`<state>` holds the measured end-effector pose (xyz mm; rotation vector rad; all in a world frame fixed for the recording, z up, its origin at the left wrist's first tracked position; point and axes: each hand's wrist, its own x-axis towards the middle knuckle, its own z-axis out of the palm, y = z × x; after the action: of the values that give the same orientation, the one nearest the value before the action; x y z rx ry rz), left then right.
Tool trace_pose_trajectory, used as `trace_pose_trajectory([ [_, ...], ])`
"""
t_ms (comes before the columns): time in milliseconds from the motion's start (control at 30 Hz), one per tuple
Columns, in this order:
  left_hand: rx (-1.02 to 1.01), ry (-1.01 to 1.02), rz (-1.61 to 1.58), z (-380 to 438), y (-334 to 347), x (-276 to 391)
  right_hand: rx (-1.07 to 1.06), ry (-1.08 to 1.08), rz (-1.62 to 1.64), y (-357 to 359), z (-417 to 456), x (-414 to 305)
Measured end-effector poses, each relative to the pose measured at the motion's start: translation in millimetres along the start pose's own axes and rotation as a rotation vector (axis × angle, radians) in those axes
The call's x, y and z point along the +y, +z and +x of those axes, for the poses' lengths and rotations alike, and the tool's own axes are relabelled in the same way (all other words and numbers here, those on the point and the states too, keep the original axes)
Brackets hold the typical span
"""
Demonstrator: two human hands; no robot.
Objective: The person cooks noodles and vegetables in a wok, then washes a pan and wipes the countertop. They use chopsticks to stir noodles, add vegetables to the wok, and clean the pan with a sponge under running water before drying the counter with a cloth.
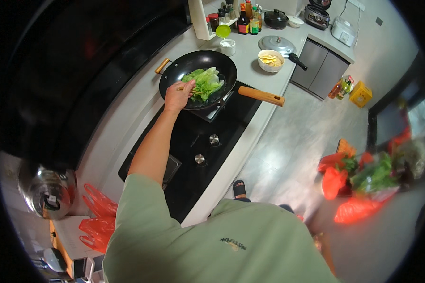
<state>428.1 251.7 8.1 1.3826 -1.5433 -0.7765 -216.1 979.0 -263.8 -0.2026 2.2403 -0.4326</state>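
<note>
My left hand (179,93) reaches over the near left rim of a black wok (170,70) and grips thin wooden chopsticks (197,92). Their tips touch green leafy lettuce (203,83) heaped in the middle of the wok. Around the leaves the wok's bottom looks wet and shiny. The wok sits on the far burner of a black glass gas hob (187,134), with its long wooden handle (262,96) pointing right over the counter edge. My right hand is out of view.
Beyond the wok stand a white jar (227,47) with a raised green lid, a bowl of yellow food (271,61), a metal pan lid (277,45) and sauce bottles (243,23). Red plastic bags (99,226) lie at left. Bagged vegetables (372,177) are at right.
</note>
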Motion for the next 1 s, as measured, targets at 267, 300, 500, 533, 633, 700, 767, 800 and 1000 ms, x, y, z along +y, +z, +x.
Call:
trace_pose_trajectory([
  [267, 0.021, -0.098, 0.111, 23, 12, 40, -0.033, -0.305, -0.287, 60, 29, -108],
  [300, 0.084, -0.045, 0.078, 28, 12, 47, -0.086, -0.362, -0.362, 59, 50, -116],
  [500, 0.242, 0.193, 0.480, 76, 5, 9, -0.352, -0.591, -0.646, 49, 168, -234],
  [533, 0.232, 0.062, 0.469, 81, 11, 9, -0.456, -0.580, -0.667, 39, 187, -260],
  [633, 0.254, -0.252, 0.214, 71, 14, 28, -0.374, -0.817, -0.578, 19, 222, -359],
  [700, 0.355, -0.280, 0.200, 54, 15, 35, -0.237, -0.654, -0.277, 19, 250, -404],
  [767, 0.470, -0.230, 0.284, 39, 16, 62, -0.259, -0.701, -0.351, 7, 251, -456],
  [800, 0.467, -0.282, 0.238, 36, 31, 75, -0.293, -0.601, -0.438, 2, 269, -473],
  [1000, 0.283, -0.017, 0.406, 2, 50, 53, -0.487, -0.821, -0.561, 43, 347, -515],
])
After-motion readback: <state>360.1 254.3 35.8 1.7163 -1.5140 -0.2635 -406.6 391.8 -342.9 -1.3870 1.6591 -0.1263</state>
